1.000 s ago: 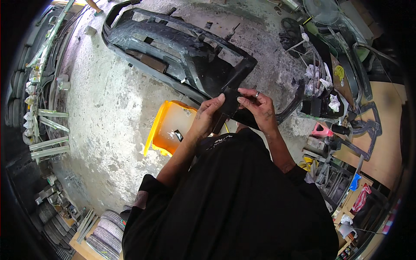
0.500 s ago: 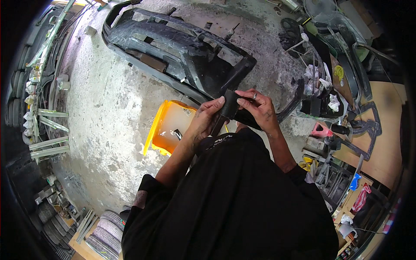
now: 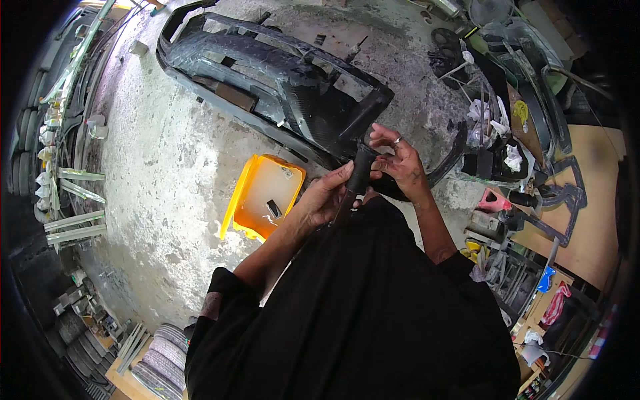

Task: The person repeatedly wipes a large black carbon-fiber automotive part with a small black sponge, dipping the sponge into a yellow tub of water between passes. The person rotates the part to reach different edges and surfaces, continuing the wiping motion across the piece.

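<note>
A dark, flexible sheet, curved along its length, is held upright in front of my body; its surface resembles sandpaper, but I cannot be sure. My left hand grips its left side, thumb pressed on the face. The thumb and fingers of my right hand, with a ring on one finger, pinch the right edge. Just beyond both hands lies a black car bumper with a mesh grille. Left of my left hand stands a yellow tub of cloudy liquid, with a small dark piece in it.
Tires are stacked at the lower left, with a rack of long parts along the left side. To the right are a tan board, crumpled paper and cluttered tools. A small block sits on the worn concrete floor.
The sheet has turned from nearly flat to a narrower, curved shape. My right hand has shifted slightly down its edge and my left hand has lowered, showing more of the tub.
</note>
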`<action>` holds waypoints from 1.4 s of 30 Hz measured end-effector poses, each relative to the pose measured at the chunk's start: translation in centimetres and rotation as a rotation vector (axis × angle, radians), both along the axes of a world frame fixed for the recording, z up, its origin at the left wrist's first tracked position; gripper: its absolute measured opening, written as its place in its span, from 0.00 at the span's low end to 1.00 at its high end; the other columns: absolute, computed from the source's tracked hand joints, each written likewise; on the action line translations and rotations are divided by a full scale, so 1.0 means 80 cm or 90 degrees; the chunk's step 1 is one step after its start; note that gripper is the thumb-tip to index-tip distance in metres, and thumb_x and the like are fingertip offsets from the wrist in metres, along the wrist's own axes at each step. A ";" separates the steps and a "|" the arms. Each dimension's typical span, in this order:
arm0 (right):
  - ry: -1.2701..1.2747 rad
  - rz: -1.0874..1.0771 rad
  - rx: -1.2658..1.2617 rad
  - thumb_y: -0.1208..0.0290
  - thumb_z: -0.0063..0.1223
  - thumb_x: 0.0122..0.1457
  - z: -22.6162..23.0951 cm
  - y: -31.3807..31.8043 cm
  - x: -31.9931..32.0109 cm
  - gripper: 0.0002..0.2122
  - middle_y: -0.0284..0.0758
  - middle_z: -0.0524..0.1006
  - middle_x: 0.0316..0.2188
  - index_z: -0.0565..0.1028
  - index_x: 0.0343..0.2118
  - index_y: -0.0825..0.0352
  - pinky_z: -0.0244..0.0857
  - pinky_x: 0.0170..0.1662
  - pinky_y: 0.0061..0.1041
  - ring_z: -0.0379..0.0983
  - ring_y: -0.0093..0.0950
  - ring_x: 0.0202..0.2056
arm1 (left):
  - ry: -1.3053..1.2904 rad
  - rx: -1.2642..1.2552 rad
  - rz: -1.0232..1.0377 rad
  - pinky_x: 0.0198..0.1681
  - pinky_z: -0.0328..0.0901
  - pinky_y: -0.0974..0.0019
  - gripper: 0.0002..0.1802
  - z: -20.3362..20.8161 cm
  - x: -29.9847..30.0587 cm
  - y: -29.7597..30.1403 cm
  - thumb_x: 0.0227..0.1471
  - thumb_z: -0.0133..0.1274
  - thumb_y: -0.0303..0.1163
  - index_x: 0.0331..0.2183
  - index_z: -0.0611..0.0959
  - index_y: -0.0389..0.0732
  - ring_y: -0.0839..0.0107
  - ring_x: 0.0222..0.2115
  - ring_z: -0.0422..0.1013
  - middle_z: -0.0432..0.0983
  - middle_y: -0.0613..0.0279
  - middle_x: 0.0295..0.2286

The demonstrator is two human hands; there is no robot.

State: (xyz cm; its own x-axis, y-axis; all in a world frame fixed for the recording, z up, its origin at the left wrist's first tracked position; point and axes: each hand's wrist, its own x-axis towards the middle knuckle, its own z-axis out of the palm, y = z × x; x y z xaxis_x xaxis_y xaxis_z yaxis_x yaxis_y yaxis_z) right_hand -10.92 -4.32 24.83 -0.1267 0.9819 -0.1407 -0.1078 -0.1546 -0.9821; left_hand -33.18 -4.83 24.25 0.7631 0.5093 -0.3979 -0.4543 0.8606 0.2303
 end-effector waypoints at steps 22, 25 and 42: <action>0.086 -0.039 -0.170 0.68 0.63 0.63 -0.001 -0.024 -0.009 0.16 0.37 0.82 0.43 0.78 0.50 0.73 0.73 0.50 0.23 0.80 0.24 0.44 | 0.608 1.004 0.167 0.42 0.67 0.63 0.21 0.015 0.005 0.027 0.44 0.69 0.22 0.43 0.85 0.37 0.60 0.38 0.71 0.75 0.58 0.35; 0.075 -0.023 -0.167 0.72 0.62 0.63 -0.001 -0.024 0.001 0.14 0.37 0.82 0.43 0.79 0.48 0.74 0.73 0.50 0.23 0.79 0.23 0.43 | 0.581 1.025 0.178 0.42 0.65 0.58 0.20 0.009 0.020 0.026 0.44 0.68 0.23 0.43 0.85 0.39 0.56 0.38 0.69 0.74 0.57 0.34; -0.032 -0.056 -0.189 0.71 0.67 0.60 -0.030 -0.053 0.047 0.16 0.36 0.83 0.41 0.79 0.48 0.74 0.72 0.52 0.23 0.79 0.22 0.44 | 0.637 0.943 -0.109 0.38 0.74 0.60 0.26 0.002 0.025 0.032 0.56 0.64 0.27 0.56 0.79 0.37 0.59 0.37 0.79 0.77 0.50 0.43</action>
State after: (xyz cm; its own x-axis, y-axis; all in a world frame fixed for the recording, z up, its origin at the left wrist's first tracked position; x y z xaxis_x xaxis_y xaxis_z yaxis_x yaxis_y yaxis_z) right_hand -7.16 -8.59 22.43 -0.0289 0.9041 -0.4263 -0.0863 -0.4272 -0.9000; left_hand -31.14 -2.28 24.40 0.6210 0.7834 -0.0265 0.3895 -0.2791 0.8778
